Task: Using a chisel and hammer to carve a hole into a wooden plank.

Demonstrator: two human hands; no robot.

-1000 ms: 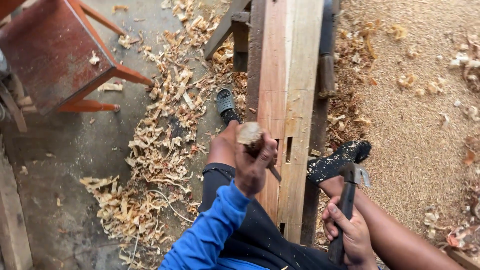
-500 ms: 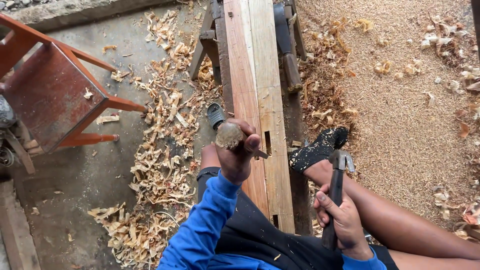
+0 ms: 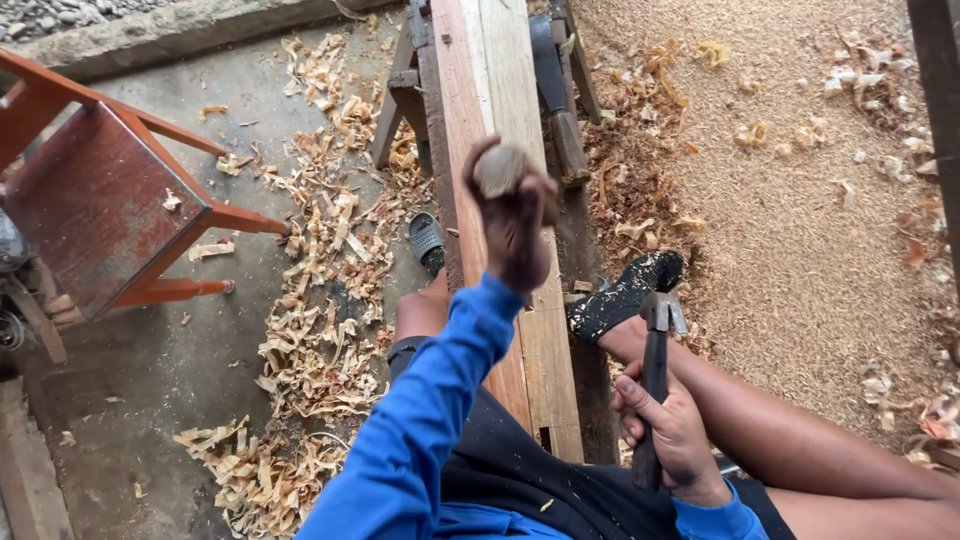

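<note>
- The chisel (image 3: 503,170) shows only its rounded wooden butt; the left hand (image 3: 517,232) wraps the rest, and the blade is hidden behind fist and blur.
- The left hand's fingers cannot be told apart — motion blur smears them.
- The hammer (image 3: 655,375) handle's lower end disappears inside the right hand (image 3: 672,432).
- The plank (image 3: 500,120) runs past the top edge — its near end is covered by the blue sleeve (image 3: 430,430).
- The red stool (image 3: 100,200) is cut by the left edge.

A bright blue long-sleeved top (image 3: 430,430) with cuffs reaching the wrists is worn over dark black shorts (image 3: 520,470), the legs below are left bare, and a black sawdust-speckled sock (image 3: 625,295) is worn on the right foot.
</note>
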